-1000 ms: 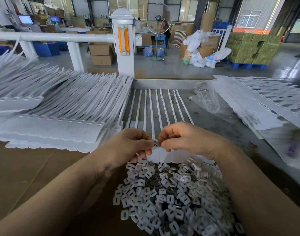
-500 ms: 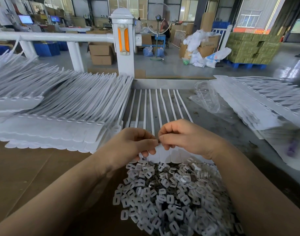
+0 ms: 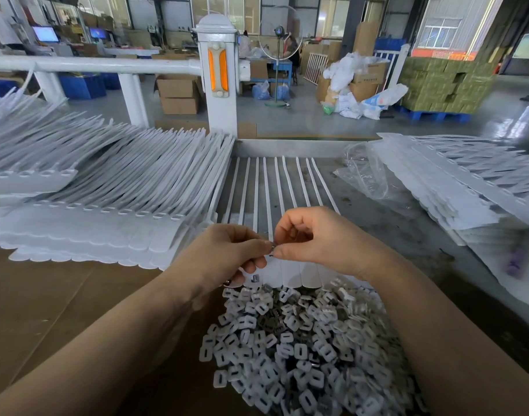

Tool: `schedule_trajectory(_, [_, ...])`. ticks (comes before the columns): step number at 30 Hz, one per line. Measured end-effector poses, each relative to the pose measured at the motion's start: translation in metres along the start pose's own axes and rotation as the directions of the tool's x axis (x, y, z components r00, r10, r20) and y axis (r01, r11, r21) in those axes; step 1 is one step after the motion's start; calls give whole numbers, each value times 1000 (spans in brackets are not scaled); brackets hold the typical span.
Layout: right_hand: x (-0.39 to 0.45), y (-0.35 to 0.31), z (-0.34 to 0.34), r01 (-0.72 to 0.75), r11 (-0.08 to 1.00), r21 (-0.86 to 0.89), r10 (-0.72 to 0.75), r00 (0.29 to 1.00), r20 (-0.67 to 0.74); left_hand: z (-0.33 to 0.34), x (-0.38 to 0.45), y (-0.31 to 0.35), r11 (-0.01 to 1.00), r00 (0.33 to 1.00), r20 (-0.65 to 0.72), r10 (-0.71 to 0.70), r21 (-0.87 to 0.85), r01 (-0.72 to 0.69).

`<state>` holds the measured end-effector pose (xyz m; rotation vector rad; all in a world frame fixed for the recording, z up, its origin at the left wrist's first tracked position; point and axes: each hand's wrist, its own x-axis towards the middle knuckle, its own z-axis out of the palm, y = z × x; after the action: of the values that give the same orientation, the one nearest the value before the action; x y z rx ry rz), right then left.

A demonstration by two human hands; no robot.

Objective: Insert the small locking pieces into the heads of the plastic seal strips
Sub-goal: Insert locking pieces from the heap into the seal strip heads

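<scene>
Warehouse floor with stacked cartons lies beyond the bench (image 3: 377,211). Big stacks of white seal strips (image 3: 107,187) cover its left side, a single row of strips (image 3: 275,187) runs down the middle, and a heap of locking pieces (image 3: 302,349) sits nearest. Above the row's heads, the left hand (image 3: 224,256) and right hand (image 3: 314,238) meet, fingers curled, both pinching one small locking piece (image 3: 273,247).

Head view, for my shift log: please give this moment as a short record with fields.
left hand: pinches a small metal piece
right hand: pinches the same small metal piece
under the hands: row of joined white seal strips
near edge: pile of white locking pieces
left: stacked seal strips
right: more strip sheets, clear plastic bag
</scene>
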<state>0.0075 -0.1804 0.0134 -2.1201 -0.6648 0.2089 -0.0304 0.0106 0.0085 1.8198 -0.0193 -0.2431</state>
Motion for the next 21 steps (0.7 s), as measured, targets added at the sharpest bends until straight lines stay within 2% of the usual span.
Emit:
schedule_trajectory(11, [4, 5, 7, 13, 995, -95, -22, 995, -95, -1, 1, -2, 994, 999, 17, -42, -100, 43])
schedule_trajectory(17, [4, 5, 6, 28, 997, -79, -37, 994, -104, -2, 0, -2, 936, 985, 137, -109, -319, 148])
schedule_trajectory(21, [3, 4, 4, 34, 997, -71, -42, 992, -116, -4, 1, -2, 915, 978, 172, -118, -364, 175])
